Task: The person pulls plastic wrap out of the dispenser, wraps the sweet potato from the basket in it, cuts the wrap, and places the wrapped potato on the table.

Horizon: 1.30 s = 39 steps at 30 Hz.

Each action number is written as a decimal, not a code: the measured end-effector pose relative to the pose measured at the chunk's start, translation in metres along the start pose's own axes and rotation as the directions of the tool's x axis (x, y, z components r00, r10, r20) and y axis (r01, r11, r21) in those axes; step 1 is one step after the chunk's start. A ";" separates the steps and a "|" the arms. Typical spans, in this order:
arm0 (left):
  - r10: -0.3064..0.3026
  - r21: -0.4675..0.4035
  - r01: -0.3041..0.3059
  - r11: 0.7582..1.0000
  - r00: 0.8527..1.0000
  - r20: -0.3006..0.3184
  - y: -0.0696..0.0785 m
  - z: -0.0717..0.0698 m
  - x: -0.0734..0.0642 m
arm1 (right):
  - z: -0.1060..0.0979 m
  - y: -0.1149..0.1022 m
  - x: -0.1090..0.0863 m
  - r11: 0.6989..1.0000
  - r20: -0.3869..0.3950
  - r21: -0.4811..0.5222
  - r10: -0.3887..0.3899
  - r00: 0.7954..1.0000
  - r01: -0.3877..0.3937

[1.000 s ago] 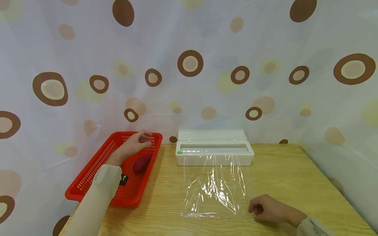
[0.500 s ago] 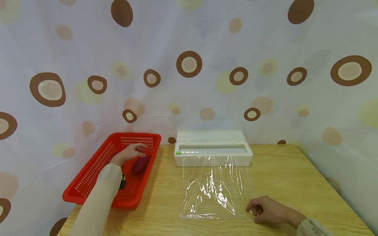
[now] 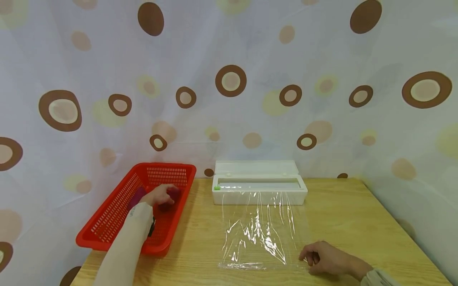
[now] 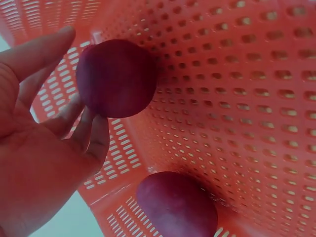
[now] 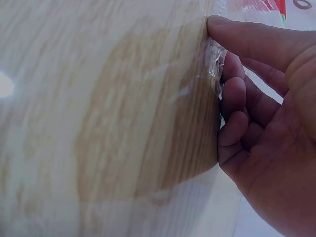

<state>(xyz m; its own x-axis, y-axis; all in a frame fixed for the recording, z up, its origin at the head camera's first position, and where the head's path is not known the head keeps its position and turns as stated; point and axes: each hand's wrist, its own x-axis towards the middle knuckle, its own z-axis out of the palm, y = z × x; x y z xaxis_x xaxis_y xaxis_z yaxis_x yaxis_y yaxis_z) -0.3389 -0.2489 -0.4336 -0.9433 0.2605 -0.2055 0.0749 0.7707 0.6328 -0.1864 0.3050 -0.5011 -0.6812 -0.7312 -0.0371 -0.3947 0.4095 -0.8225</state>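
My left hand (image 3: pixel 159 194) is down inside a red plastic basket (image 3: pixel 168 234). Its fingertips reach a smooth, dark purple rounded thing (image 4: pixel 116 79); the thumb stands apart from it in the left wrist view. A second purple oval thing (image 4: pixel 177 205) lies lower in the basket. On the table, a sheet of cling film (image 3: pixel 257 230) stretches forward from a white dispenser box (image 3: pixel 259 197) with its lid up. My right hand (image 3: pixel 327 258) rests by the film's near right corner, pinching its edge between thumb and curled fingers (image 5: pixel 233 94).
A small black item (image 3: pixel 152 227) in the basket is mostly hidden by my left sleeve. A green slider (image 3: pixel 217 188) sits at the dispenser's left end. Behind the wooden table (image 3: pixel 350 222) hangs a spotted curtain (image 3: pixel 264 51).
My left hand has come down from the basket's far rim to the purple thing inside. The second purple thing has come into sight left of the wrist. The right hand stays at the film's corner.
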 end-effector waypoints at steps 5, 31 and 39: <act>-0.003 0.056 0.004 0.998 1.000 -0.016 -0.002 0.004 0.000 | 0.000 0.001 -0.001 1.000 0.006 0.019 0.011 1.000 -0.011; -0.007 -0.250 -0.049 0.967 0.976 -0.218 0.022 -0.025 -0.017 | -0.001 0.000 -0.001 0.999 0.019 0.035 -0.024 1.000 0.024; -0.011 -0.358 -0.113 0.927 0.945 -0.326 0.071 -0.031 -0.034 | -0.002 -0.001 0.000 1.000 0.022 0.021 -0.009 1.000 0.008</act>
<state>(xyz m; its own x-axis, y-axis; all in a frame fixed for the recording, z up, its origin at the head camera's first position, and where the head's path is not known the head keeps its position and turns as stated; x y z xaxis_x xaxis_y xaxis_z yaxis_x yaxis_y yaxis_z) -0.3118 -0.2211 -0.3588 -0.9980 0.0478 0.0424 0.0601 0.4772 0.8768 -0.1869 0.3059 -0.4993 -0.6640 -0.7465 -0.0424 -0.3874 0.3919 -0.8345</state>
